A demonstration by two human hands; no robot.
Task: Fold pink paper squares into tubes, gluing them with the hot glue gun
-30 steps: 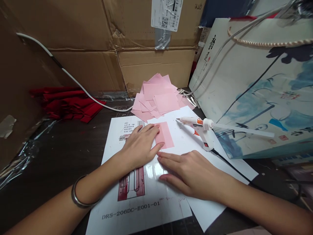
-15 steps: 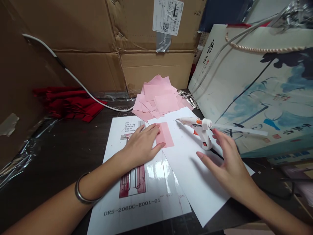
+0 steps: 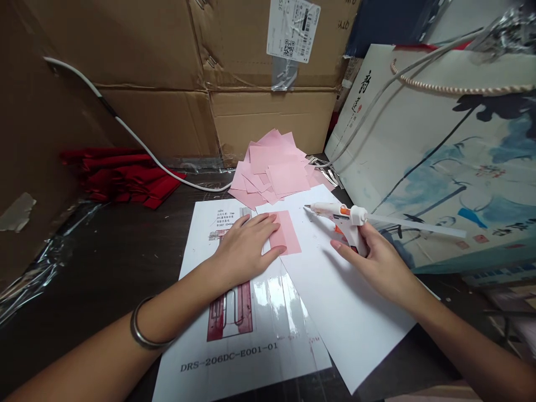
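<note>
My left hand (image 3: 247,243) rests palm down on the printed sheet (image 3: 221,382). Its fingers and thumb hold the left edge of a small pink paper piece (image 3: 290,231), which curls up slightly near the thumb. My right hand (image 3: 383,259) is closed around the handle of a white and orange glue gun (image 3: 337,214). The gun's metal nozzle points left toward the pink piece, and a translucent glue stick (image 3: 419,224) sticks out of its back. Beneath both lies a blank white sheet (image 3: 352,329), overlapping the printed one.
A loose pile of pink paper pieces (image 3: 278,159) lies behind the sheets, with thin metallic strips (image 3: 329,172) beside it. Folded red pieces (image 3: 121,176) sit at back left. Cardboard (image 3: 167,117) stands behind, a large paper bag (image 3: 419,145) at right. A white cable (image 3: 138,142) crosses the left.
My right hand has moved onto the glue gun and closed around its handle; before, it was open beside it. My left hand stays at the pink piece, whose left part now curls up.
</note>
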